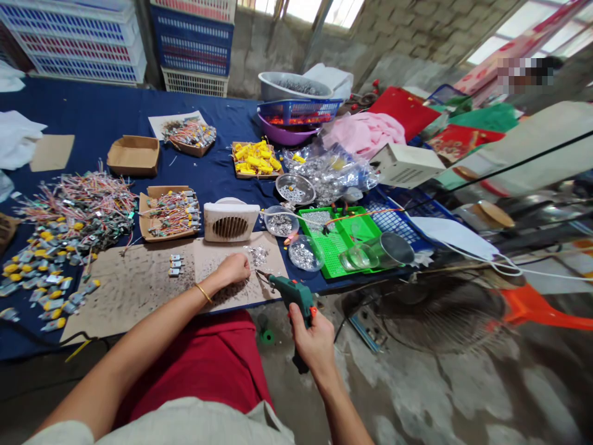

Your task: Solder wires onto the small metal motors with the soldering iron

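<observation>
My right hand (311, 337) is wrapped round the handle of a green soldering gun (296, 292), whose dark tip points left over the edge of the cardboard work sheet (217, 293). Just left of that tip, my left hand (234, 270) rests low over the sheet with its fingers closed; whatever they pinch is hidden. Beside its fingertips lies a loose scatter of small shiny metal bits (258, 254). A short row of small motors (175, 265) stands on the cardboard left of this hand. Behind it is a white vented box (230, 221), facing me.
Motors with yellow ends (39, 272) and a wire-lead pile (88, 201) cover the table's left. Round dishes of metal parts (306, 252) and a green tray (331, 262) sit to the right. A fan (430, 309) stands below the table edge, right. Yellow parts (257, 158) fill a box behind.
</observation>
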The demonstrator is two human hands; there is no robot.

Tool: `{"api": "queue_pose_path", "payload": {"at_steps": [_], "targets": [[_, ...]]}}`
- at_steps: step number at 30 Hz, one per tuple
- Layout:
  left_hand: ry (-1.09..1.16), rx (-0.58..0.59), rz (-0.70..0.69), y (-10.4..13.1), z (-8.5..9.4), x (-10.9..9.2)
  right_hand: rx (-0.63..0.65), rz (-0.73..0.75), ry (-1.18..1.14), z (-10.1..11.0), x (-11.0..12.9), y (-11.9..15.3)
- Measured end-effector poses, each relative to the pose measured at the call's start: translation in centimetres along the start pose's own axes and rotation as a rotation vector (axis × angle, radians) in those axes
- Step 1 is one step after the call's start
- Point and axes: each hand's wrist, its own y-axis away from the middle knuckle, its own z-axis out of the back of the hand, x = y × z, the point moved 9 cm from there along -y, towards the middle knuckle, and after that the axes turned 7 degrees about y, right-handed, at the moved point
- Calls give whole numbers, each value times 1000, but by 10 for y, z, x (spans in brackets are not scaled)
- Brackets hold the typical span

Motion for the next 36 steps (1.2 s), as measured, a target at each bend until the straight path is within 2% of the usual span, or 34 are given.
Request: {"api": "queue_pose_path", "payload": {"at_steps": [5, 10, 15, 17, 19, 26, 36], "targets": [[-12, 11, -13, 2, 1, -4, 14, 31, 14, -1, 4, -2], [-19, -3, -16, 3, 2, -6, 19, 119, 13, 2, 18, -6], [-16, -11, -2, 2, 1, -4, 121, 244, 4, -3, 35, -8], [-19, -9, 3, 0, 0, -3, 125, 271, -6, -1, 37, -9], [-17, -11, 0, -1, 0, -2, 90, 242, 1, 3, 33, -9], [-5, 2, -7, -1, -1, 0, -18, -1, -2, 18, 2, -3], [16, -4, -40, -2, 0, -1, -35, -27, -8, 15, -3, 4]]}}
